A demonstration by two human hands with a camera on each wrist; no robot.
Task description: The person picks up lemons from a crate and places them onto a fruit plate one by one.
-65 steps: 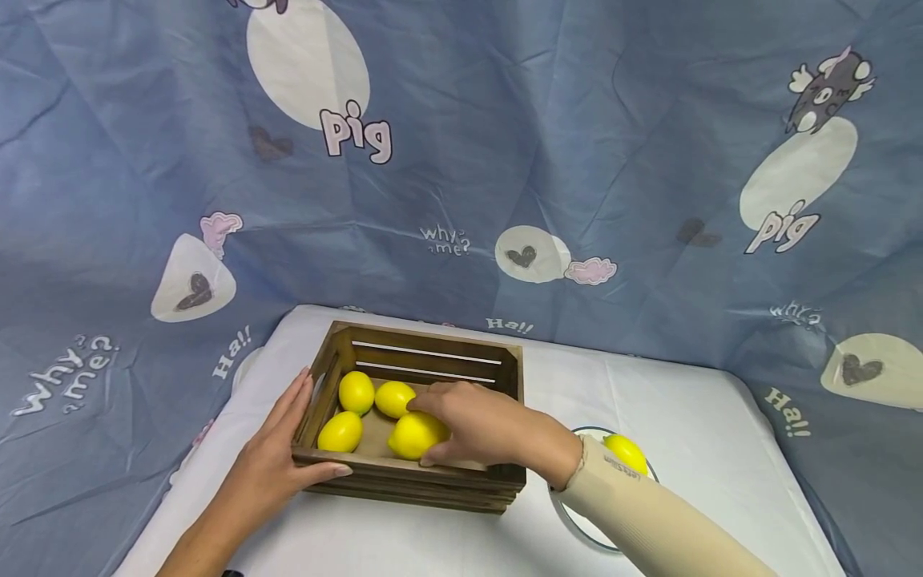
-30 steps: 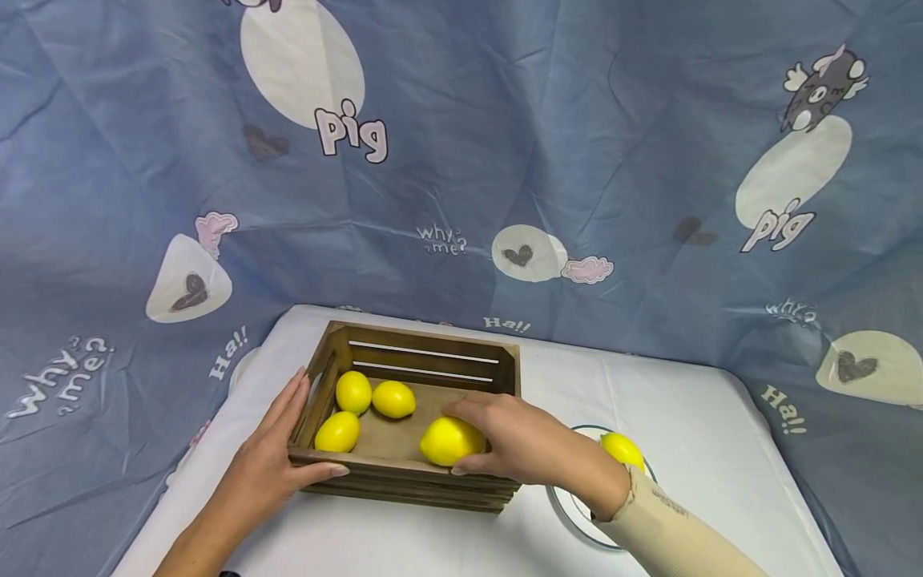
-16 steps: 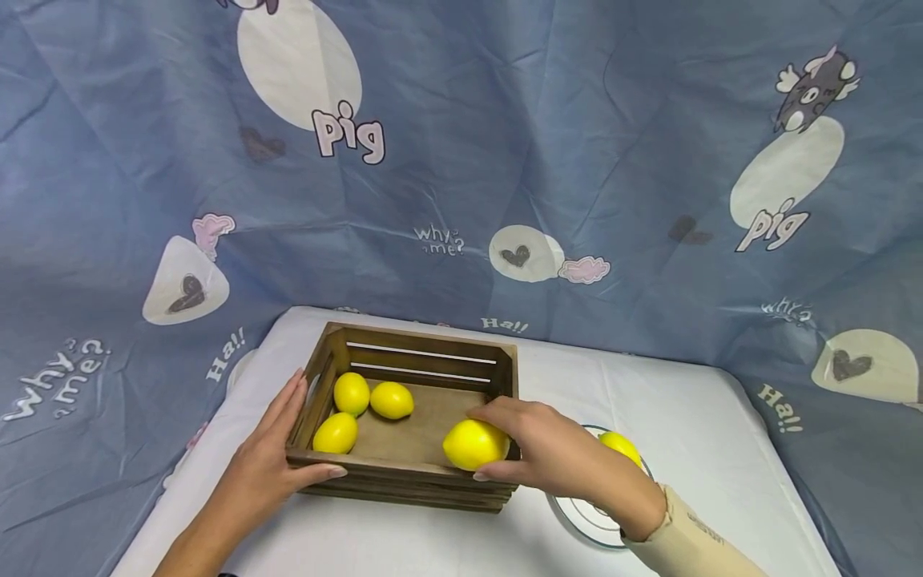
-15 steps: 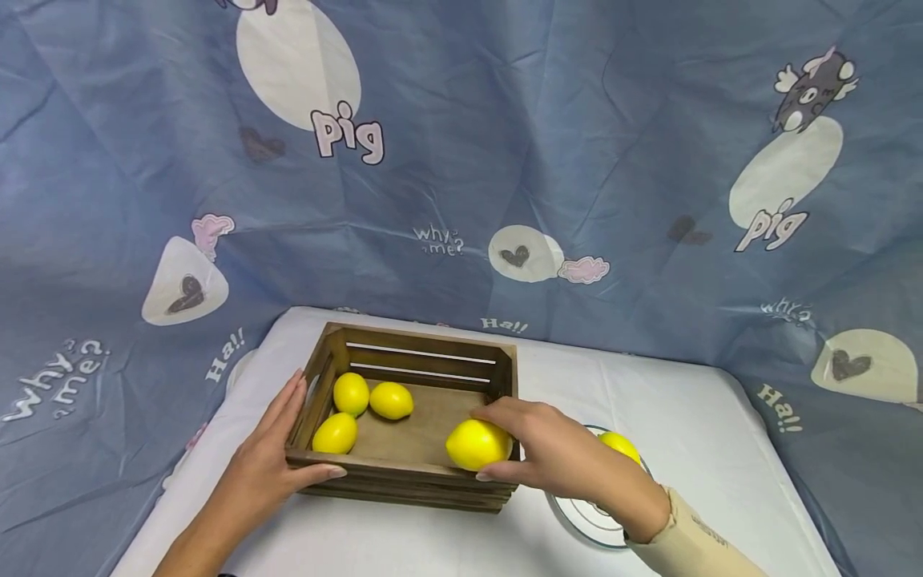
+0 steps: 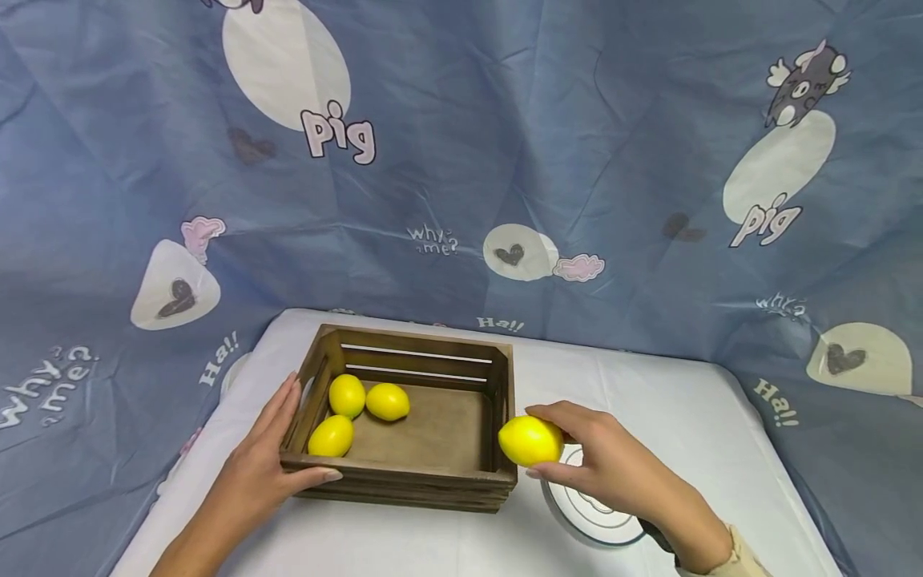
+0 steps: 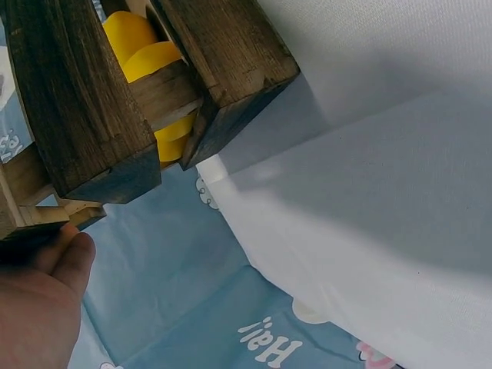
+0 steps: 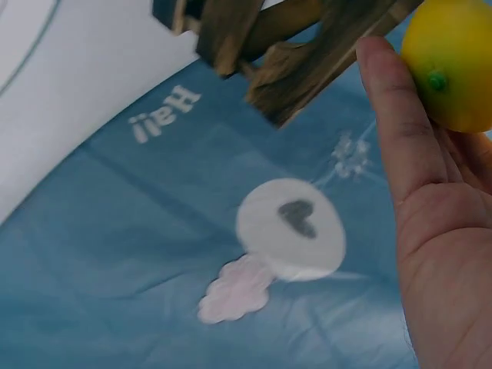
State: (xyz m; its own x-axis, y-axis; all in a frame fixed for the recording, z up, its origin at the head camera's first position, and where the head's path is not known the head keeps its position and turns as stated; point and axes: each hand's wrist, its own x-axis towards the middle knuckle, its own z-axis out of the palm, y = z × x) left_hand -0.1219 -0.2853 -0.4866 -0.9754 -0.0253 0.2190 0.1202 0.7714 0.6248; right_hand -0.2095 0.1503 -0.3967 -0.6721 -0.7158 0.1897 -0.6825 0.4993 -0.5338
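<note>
In the head view my right hand pinches a lemon between thumb and fingers, just past the right end of the brown wooden crate. The right wrist view shows that lemon with its green stem end against the fingers. My left hand rests on the crate's front left corner, fingers straight along the end wall and thumb across the front rim. Inside the crate, grouped at the left, lie three lemons: one at the back, one beside it, one in front.
A white plate with dark rim and ring pattern stands right of the crate, partly under my right hand. The lemon seen on it earlier is hidden now. White cloth covers the table; a printed blue curtain hangs behind.
My right hand has carried the held lemon rightward from inside the crate, over its right end, towards the plate. The left hand has kept its place on the crate.
</note>
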